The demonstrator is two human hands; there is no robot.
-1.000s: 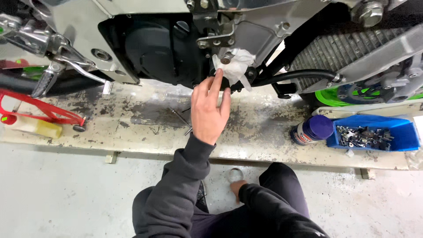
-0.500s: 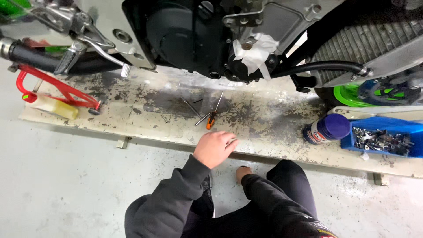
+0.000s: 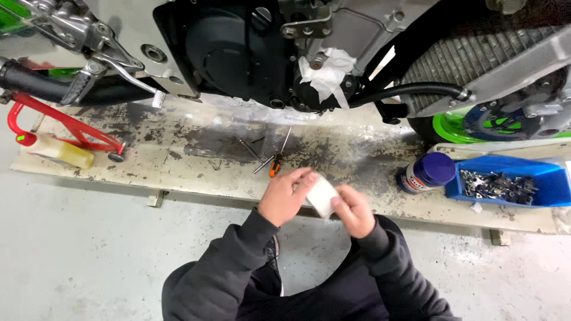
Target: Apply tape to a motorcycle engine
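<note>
Since half a second ago: left hand (image 3: 284,199) was alone low over the board's near edge; now right hand (image 3: 355,209) has joined it, and both meet at centre frame, just below the board, above the knees. View has also slid a little.

Held between them: a small white roll of tape (image 3: 322,195). Left fingers curl over its upper left side, right thumb and fingers pinch its lower right edge. Both hands closed on it; no finger free.

Orientation: the roll shows as a short white block, long axis running upper left to lower right, tilted. Which face carries the loose end cannot be told.

Around: worn wooden board (image 3: 178,160) across mid frame, orange-handled screwdriver (image 3: 275,164) lying on it just above the hands, blue-capped can (image 3: 426,173) and blue parts bin (image 3: 505,184) at right. Motorcycle engine (image 3: 238,53) at top, with a white taped patch (image 3: 326,74) at upper centre.

Risk, as judged: the roll sits over bare floor, not over the board; a loose pinch could drop it and let it roll under the board.
</note>
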